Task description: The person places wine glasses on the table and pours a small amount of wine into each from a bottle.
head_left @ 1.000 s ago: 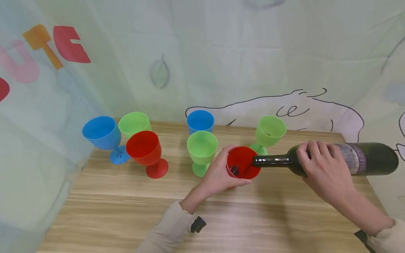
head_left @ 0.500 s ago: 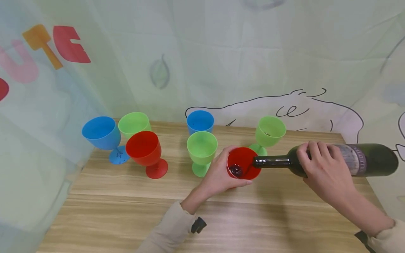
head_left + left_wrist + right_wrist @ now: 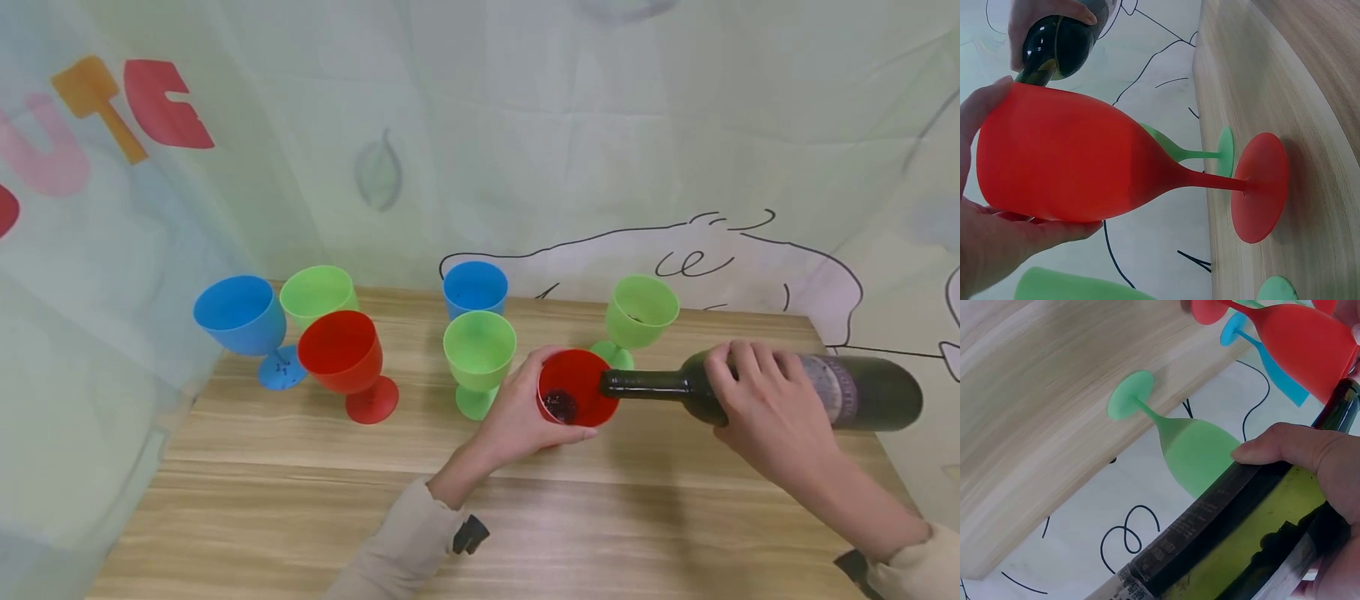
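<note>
My left hand [image 3: 517, 417] grips the bowl of a red plastic goblet [image 3: 1079, 153], thumb on one side and fingers on the other. A little dark liquid [image 3: 558, 406] lies at the bottom of that bowl. With my right hand [image 3: 776, 417] I hold a dark green wine bottle [image 3: 881, 393] around its body, lying nearly level. The bottle's mouth is at the red goblet's right rim, and no stream shows from it now. Just left of my left hand stands a green goblet [image 3: 480, 346]. Behind the bottle neck is another green goblet [image 3: 641, 312], with dark specks inside.
At the left of the wooden table [image 3: 300, 517] stand a blue goblet [image 3: 243, 321], a green goblet [image 3: 321, 293] and a red goblet [image 3: 345, 358]. A second blue goblet [image 3: 476, 287] is at the back middle. A printed curtain [image 3: 525, 150] hangs behind the table.
The bottle's base has dropped and shifted slightly left with my right hand, levelling it. The thin stream into the red goblet has stopped showing. My left hand has stayed in place.
</note>
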`<move>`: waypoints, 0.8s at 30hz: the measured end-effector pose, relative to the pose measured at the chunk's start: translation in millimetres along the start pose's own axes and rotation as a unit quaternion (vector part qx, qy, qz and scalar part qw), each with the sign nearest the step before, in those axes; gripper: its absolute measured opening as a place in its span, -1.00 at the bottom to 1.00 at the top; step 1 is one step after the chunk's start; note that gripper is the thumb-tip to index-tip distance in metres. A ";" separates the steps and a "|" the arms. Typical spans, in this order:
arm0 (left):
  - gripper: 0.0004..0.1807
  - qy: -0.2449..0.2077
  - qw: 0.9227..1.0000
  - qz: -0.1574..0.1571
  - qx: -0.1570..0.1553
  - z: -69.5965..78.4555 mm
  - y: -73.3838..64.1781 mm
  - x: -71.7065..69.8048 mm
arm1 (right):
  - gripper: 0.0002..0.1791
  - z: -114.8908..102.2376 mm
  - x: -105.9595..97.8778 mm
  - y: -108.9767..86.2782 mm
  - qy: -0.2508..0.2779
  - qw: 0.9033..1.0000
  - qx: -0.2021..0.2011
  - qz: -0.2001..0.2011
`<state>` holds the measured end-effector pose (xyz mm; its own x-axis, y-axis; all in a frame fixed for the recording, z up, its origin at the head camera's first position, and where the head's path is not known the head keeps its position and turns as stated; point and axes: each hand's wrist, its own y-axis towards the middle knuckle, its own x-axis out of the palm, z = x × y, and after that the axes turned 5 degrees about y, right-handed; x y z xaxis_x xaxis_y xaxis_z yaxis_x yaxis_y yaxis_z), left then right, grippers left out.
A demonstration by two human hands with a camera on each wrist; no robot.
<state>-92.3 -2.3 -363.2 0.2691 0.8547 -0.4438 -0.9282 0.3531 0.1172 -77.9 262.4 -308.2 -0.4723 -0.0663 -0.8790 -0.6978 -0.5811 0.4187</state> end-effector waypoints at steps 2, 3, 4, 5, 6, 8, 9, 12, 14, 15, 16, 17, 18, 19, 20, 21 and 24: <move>-0.08 -0.001 1.000 -0.001 0.001 0.0 -0.1 -0.1 | -0.19 -0.5 1.1 -1.3 0.007 1.000 0.007 -0.007; -0.09 -0.002 1.000 -0.001 0.001 0.0 -0.2 -0.1 | -0.19 -0.7 1.6 -1.8 0.011 1.000 0.011 -0.010; -0.09 -0.004 1.000 -0.001 0.001 0.0 -0.2 -0.1 | -0.20 -1.0 2.1 -2.3 0.015 1.000 0.013 -0.012; -0.09 -0.004 1.000 -0.001 0.000 -0.1 -0.2 -0.1 | -0.20 -1.1 2.6 -2.6 0.018 1.000 0.015 -0.013; -0.09 -0.004 1.000 -0.002 0.000 -0.2 -0.2 -0.2 | -0.20 -1.2 3.0 -2.9 0.020 1.000 0.016 -0.013; -0.09 -0.003 1.000 -0.002 0.000 -0.6 -0.2 -0.3 | -0.21 -1.5 3.8 -3.3 0.024 0.999 0.019 -0.013; -0.09 -0.002 1.000 -0.002 0.001 -0.8 -0.1 -0.3 | -0.21 -1.7 4.1 -3.6 0.025 0.999 0.021 -0.014; -0.10 -0.001 1.000 -0.003 0.006 -1.4 0.0 -0.5 | -0.22 -2.2 4.8 -4.2 0.029 0.999 0.027 -0.015; -0.10 -0.002 1.000 -0.004 0.012 -1.7 0.1 -0.4 | -0.22 -2.5 5.3 -4.5 0.032 0.999 0.030 -0.017; -0.10 -0.003 1.000 -0.004 0.014 -1.8 0.1 -0.4 | -0.22 -2.5 5.5 -4.7 0.033 0.999 0.032 -0.019; -0.11 -0.004 1.000 -0.005 0.015 -1.9 0.1 -0.3 | -0.22 -2.6 5.8 -4.8 0.033 0.999 0.033 -0.020; -0.11 -0.004 1.000 -0.005 0.016 -2.0 0.0 -0.2 | -0.22 -2.5 6.1 -5.0 0.034 0.999 0.034 -0.022; -0.11 -0.004 1.000 -0.005 0.017 -2.1 -0.1 -0.1 | -0.22 -2.5 6.4 -5.2 0.034 0.999 0.035 -0.023; -0.11 -0.005 1.000 -0.006 0.018 -2.3 -0.1 -0.1 | -0.22 -2.5 6.8 -5.5 0.035 0.998 0.035 -0.024; -0.11 -0.005 1.000 -0.006 0.017 -2.3 -0.2 0.0 | -0.22 -2.5 7.2 -5.8 0.036 0.998 0.036 -0.024; -0.11 -0.006 1.000 -0.007 0.017 -2.4 -0.2 0.0 | -0.22 -2.5 7.5 -6.1 0.037 0.998 0.036 -0.024; -0.10 -0.007 1.000 -0.008 0.015 -2.4 0.1 -0.1 | -0.20 -2.6 8.6 -6.5 0.042 0.998 0.038 -0.022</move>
<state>-93.0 -3.2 -365.3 0.2870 0.8547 -0.4325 -0.9158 0.3773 0.1379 -76.1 263.6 -319.1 -0.3954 -0.1105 -0.9119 -0.7572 -0.5227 0.3917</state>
